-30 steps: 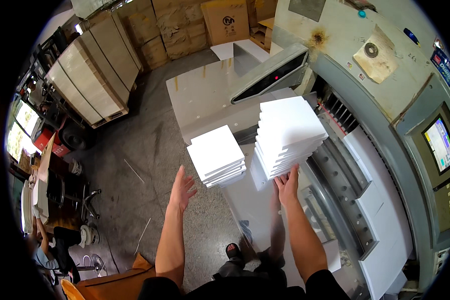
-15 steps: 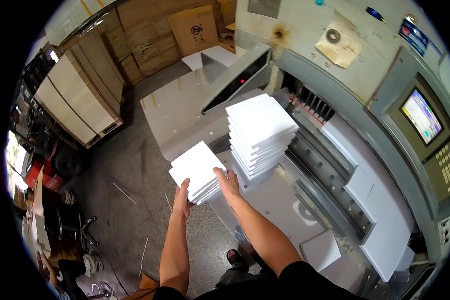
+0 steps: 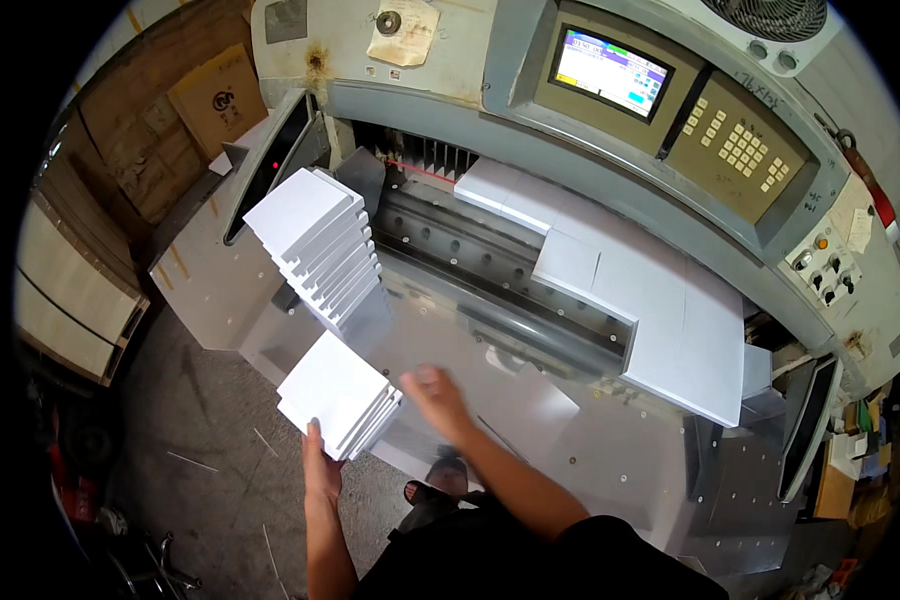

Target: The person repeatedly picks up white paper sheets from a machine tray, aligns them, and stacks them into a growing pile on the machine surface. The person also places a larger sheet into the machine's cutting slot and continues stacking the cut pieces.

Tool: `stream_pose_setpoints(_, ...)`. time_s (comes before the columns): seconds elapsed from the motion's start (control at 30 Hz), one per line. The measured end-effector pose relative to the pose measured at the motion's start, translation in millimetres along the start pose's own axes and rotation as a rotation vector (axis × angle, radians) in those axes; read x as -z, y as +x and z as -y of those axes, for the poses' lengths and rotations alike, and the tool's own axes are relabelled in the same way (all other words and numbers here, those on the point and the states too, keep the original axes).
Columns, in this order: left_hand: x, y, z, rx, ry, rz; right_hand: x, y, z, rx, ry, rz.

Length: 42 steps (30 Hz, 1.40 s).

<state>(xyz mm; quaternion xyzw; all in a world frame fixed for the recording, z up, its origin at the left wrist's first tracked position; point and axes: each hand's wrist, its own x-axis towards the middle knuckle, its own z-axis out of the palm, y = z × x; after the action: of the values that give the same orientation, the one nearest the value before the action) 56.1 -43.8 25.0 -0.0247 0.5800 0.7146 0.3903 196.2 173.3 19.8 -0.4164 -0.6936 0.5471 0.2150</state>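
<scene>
The short white stack (image 3: pixel 333 388) sits just ahead of our left grip (image 3: pixel 323 462), which holds its near corner, thumb against one side; its top looks nearly square, so we make out no clear long axis. Our right grip (image 3: pixel 437 400) hangs apart, to the stack's right, too blurred for us to tell how wide; the left is nearer. Past the short stack from our left grip, the tall white stack (image 3: pixel 310 215) rises above the tabletop (image 3: pixel 610 445).
</scene>
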Motion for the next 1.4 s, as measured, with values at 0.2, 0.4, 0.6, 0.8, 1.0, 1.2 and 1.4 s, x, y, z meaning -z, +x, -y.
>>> stream_pose_setpoints(0.2, 39, -56, 79, 0.064, 0.008, -0.120, 185, -23, -80, 0.041, -0.905, -0.251)
stream_pose_setpoints(0.4, -33, -128, 162, 0.349, 0.093, 0.100, 139, -70, -100, 0.257, -0.862, -0.132)
stream_pose_setpoints(0.6, -57, -140, 158, 0.217, 0.067, 0.035, 77, -146, -72, 0.296, -0.620, 0.090)
stream_pose_setpoints(0.8, -61, -119, 104, -0.160, 0.356, 0.385, 113, -132, -69, 0.036, 0.387, 0.436)
stream_pose_setpoints(1.0, -85, -73, 91, -0.283, 0.537, 0.575, 115, -142, -71, 0.189, -0.069, 0.042)
stream_pose_setpoints(1.2, -88, -67, 104, -0.527, 0.631, 0.560, 97, -146, -76, 0.354, -0.267, -0.230)
stream_pose_setpoints(1.4, -82, -76, 94, -0.507, 0.705, 0.586, 101, -150, -81, 0.401, -0.378, -0.141)
